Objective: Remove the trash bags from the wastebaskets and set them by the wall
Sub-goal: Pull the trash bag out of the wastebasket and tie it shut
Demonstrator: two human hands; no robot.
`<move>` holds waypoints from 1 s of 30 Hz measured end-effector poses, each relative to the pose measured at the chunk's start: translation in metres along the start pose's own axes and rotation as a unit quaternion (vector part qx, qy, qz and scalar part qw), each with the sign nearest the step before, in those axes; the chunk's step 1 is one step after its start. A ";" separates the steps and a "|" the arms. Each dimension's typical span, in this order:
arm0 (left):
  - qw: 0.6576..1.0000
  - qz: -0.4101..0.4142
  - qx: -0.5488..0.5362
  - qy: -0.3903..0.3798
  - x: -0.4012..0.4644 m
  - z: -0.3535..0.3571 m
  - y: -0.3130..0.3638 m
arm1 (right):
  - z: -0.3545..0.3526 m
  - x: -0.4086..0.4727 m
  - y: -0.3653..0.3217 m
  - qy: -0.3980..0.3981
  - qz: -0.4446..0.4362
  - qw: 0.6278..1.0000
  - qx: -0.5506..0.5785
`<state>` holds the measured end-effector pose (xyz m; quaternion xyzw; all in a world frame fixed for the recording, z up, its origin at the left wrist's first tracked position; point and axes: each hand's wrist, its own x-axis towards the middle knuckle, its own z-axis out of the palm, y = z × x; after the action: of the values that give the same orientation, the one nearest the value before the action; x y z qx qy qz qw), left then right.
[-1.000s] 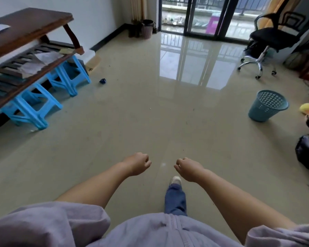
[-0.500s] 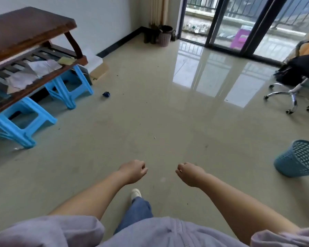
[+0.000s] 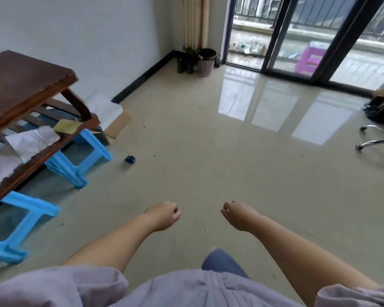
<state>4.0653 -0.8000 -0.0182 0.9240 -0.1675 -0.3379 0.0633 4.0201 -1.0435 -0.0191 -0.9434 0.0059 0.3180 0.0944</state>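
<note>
A pink lattice wastebasket [image 3: 206,64] lined with a black trash bag [image 3: 207,52] stands in the far corner, between the white wall and the glass sliding door. My left hand [image 3: 164,216] and my right hand [image 3: 238,216] are held out in front of me over the bare floor. Both have curled fingers and hold nothing. They are far from the basket. My jeans leg [image 3: 222,261] shows below them.
A dark wooden table [image 3: 24,85] with papers on its lower shelf stands at the left, over blue plastic stools [image 3: 80,160]. A cardboard box [image 3: 118,125] lies by the wall and a small blue scrap [image 3: 130,159] on the floor. An office chair base [image 3: 377,140] is at the right.
The view has swung left and moved forward. The teal wastebasket and the black bag at the right have left the view, and the pink basket in the corner looks closer. Both hands stay curled.
</note>
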 end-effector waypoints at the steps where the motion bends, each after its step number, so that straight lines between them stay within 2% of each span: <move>1: 1.000 0.001 -0.002 -0.005 0.021 -0.017 -0.002 | -0.014 0.020 0.004 -0.001 0.003 1.000 -0.003; 5: 1.000 0.010 0.011 -0.005 0.113 -0.086 -0.004 | -0.078 0.106 0.027 -0.018 -0.016 0.998 -0.064; 8: 1.000 0.013 0.015 0.009 0.190 -0.143 -0.001 | -0.134 0.175 0.049 -0.007 -0.021 0.997 -0.068; 17: 0.999 0.012 -0.018 0.024 0.366 -0.299 0.006 | -0.311 0.357 0.095 -0.013 0.002 0.999 -0.030; 23: 0.999 0.012 -0.018 0.035 0.503 -0.393 -0.013 | -0.401 0.496 0.106 -0.014 0.008 1.000 -0.018; 30: 0.999 0.029 0.015 0.040 0.653 -0.544 -0.046 | -0.526 0.646 0.109 -0.004 0.032 0.999 0.018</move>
<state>4.8959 -0.9849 -0.0076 0.9324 -0.1961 -0.2965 0.0659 4.8428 -1.2145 -0.0166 -0.9395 0.0417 0.3246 0.1012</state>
